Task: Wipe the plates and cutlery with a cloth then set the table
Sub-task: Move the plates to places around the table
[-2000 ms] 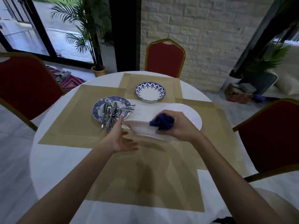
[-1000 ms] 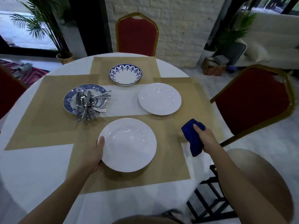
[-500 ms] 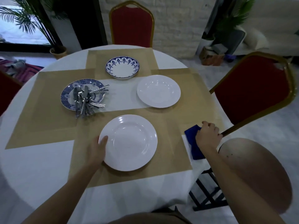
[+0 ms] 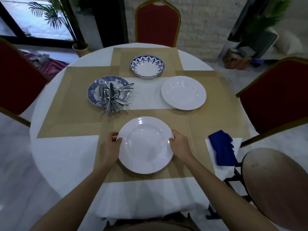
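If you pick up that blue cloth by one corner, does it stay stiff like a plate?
Probably not. The blue cloth lies in soft rumpled folds, so it would likely droop and unfold. It looks thin, so it is probably light.

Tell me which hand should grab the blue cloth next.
Right, probably. The blue cloth lies right of the white plate, on the right hand's side; the left hand grips the plate's opposite rim and would have to cross it.
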Available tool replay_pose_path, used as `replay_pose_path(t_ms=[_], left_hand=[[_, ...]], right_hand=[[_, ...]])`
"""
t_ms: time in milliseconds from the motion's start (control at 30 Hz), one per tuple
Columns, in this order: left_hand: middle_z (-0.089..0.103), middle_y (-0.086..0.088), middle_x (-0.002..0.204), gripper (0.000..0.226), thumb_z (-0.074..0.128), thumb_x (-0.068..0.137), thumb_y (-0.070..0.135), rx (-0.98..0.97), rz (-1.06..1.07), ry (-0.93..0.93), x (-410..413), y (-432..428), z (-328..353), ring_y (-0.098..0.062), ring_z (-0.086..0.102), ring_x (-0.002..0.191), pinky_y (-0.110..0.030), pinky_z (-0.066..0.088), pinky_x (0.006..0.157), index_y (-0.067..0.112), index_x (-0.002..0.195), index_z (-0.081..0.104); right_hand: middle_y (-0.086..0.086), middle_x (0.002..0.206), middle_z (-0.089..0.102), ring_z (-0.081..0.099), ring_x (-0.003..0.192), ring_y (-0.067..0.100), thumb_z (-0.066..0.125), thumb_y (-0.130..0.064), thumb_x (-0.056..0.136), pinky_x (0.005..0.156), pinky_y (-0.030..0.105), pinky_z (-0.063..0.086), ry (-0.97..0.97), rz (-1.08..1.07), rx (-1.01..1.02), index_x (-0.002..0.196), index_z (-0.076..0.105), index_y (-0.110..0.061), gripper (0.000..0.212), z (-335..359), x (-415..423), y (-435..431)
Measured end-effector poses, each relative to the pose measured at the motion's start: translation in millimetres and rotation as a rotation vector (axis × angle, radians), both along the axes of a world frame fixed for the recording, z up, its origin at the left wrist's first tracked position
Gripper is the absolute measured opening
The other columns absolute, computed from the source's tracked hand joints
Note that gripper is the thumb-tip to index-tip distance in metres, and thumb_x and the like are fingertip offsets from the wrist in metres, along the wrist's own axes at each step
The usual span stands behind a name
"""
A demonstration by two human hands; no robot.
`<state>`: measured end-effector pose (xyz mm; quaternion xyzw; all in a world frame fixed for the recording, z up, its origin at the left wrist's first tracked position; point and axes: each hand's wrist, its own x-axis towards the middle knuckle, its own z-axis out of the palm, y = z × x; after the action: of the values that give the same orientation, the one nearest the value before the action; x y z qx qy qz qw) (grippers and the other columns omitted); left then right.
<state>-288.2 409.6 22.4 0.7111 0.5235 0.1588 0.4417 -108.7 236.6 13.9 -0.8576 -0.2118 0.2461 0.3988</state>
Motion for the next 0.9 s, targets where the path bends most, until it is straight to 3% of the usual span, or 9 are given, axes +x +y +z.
replay_pose_path(t_ms=[133, 233, 300, 400, 500, 600, 700, 833, 900], left_hand=[[0.057, 0.002, 0.117, 0.033, 0.054, 0.091, 0.015, 0.194, -0.067, 0.056, 4.8, -5.7, -5.2, -0.022, 0.055, 0.107, -0.033, 0.045, 0.088, 0.019, 0.124, 0.053], [0.052, -0.005, 0.126, 0.038, 0.055, 0.088, 0.007, 0.389, -0.157, 0.052, 26.9, -17.4, 1.2, -0.025, 0.050, 0.113, -0.034, 0.041, 0.094, 0.016, 0.124, 0.053], [0.054, -0.003, 0.126, 0.037, 0.055, 0.086, 0.002, 0.419, -0.264, 0.003, 48.7, -24.5, 5.2, -0.024, 0.051, 0.115, -0.030, 0.041, 0.094, 0.015, 0.121, 0.056], [0.056, -0.004, 0.127, 0.039, 0.053, 0.087, -0.002, 0.391, -0.347, -0.058, 94.8, -26.2, 16.7, -0.023, 0.053, 0.115, -0.021, 0.036, 0.091, 0.011, 0.124, 0.056], [0.052, -0.010, 0.133, 0.044, 0.052, 0.089, 0.002, 0.359, -0.423, -0.001, 150.8, -20.9, 24.2, -0.027, 0.051, 0.120, -0.025, 0.035, 0.096, 0.007, 0.132, 0.049], [0.045, -0.014, 0.140, 0.052, 0.052, 0.092, 0.012, 0.248, -0.402, 0.110, 208.5, -16.1, 25.8, -0.028, 0.046, 0.126, -0.034, 0.033, 0.105, 0.008, 0.142, 0.037], [0.044, -0.019, 0.140, 0.056, 0.053, 0.093, 0.016, 0.146, -0.355, 0.167, 254.2, -13.8, 27.2, -0.034, 0.043, 0.127, -0.037, 0.033, 0.103, 0.003, 0.143, 0.031], [0.055, -0.020, 0.125, 0.045, 0.054, 0.088, 0.008, 0.030, -0.216, 0.207, 284.6, -5.2, 14.6, -0.037, 0.051, 0.117, -0.039, 0.044, 0.095, -0.002, 0.130, 0.041], [0.060, -0.019, 0.117, 0.037, 0.054, 0.085, 0.002, 0.030, -0.189, 0.203, 291.6, -5.0, 10.5, -0.035, 0.056, 0.109, -0.040, 0.050, 0.090, -0.003, 0.121, 0.048]], right_hand=[[0.004, 0.115, 0.066, 0.061, 0.103, 0.021, 0.048, -0.014, 0.095, 0.081, 0.027, 0.046, -0.005, -0.013, -0.077, 0.127, 0.057, -0.012, 0.033, 6.1, 1.3, -0.2], [0.008, 0.127, 0.061, 0.056, 0.116, 0.024, 0.049, -0.019, 0.097, 0.093, 0.029, 0.042, -0.058, -0.028, -0.119, 0.131, 0.053, -0.005, 0.037, 19.7, 26.7, 0.7], [0.008, 0.129, 0.060, 0.054, 0.119, 0.027, 0.047, -0.018, 0.095, 0.095, 0.032, 0.042, -0.122, -0.043, -0.132, 0.131, 0.053, -0.005, 0.039, 25.1, 59.4, 1.8], [0.010, 0.141, 0.049, 0.044, 0.131, 0.027, 0.046, -0.022, 0.095, 0.104, 0.036, 0.039, -0.236, -0.068, -0.139, 0.136, 0.050, -0.008, 0.043, 33.4, 117.5, 6.9], [0.007, 0.156, 0.027, 0.029, 0.141, 0.027, 0.046, -0.025, 0.097, 0.110, 0.039, 0.031, -0.290, -0.095, -0.230, 0.147, 0.037, -0.015, 0.051, 40.2, 170.4, 8.0], [0.012, 0.146, 0.039, 0.041, 0.131, 0.032, 0.048, -0.025, 0.090, 0.104, 0.040, 0.040, -0.217, -0.137, -0.184, 0.145, 0.039, -0.015, 0.056, 30.7, 219.9, 5.9], [0.016, 0.131, 0.051, 0.052, 0.115, 0.034, 0.050, -0.020, 0.088, 0.089, 0.032, 0.042, -0.136, -0.156, -0.132, 0.139, 0.043, -0.013, 0.052, 16.1, 254.2, 7.6], [0.016, 0.132, 0.054, 0.051, 0.119, 0.035, 0.053, -0.013, 0.091, 0.092, 0.034, 0.042, -0.055, -0.155, -0.076, 0.140, 0.040, -0.009, 0.051, 9.0, 279.7, 13.2], [0.014, 0.127, 0.058, 0.054, 0.116, 0.033, 0.053, -0.004, 0.087, 0.089, 0.033, 0.043, -0.003, -0.163, -0.024, 0.132, 0.049, -0.004, 0.045, 8.8, 288.1, 15.3]])
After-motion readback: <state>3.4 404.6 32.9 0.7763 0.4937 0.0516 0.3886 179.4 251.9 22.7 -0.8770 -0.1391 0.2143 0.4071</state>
